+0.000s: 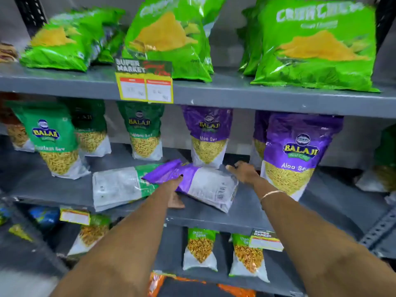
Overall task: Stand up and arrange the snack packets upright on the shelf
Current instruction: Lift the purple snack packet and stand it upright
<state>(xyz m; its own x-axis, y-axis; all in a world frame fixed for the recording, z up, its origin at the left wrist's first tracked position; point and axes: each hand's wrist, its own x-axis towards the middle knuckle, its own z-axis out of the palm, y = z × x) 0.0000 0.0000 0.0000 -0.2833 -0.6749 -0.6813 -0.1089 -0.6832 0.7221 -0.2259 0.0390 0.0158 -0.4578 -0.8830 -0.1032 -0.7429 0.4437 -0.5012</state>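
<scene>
A purple Aloo Sev packet lies flat, back side up, on the middle shelf. My left hand grips its purple top end, fingers over it and thumb under. My right hand rests on the packet's far right end, fingers spread. A green packet lies flat to the left, partly under the purple one. Upright purple packets stand behind and to the right; green Balaji packets stand to the left.
The top shelf carries big green Cornitos-style bags and a yellow price tag. Below, small green packets stand on the lower shelf. A perforated metal upright runs at the right edge.
</scene>
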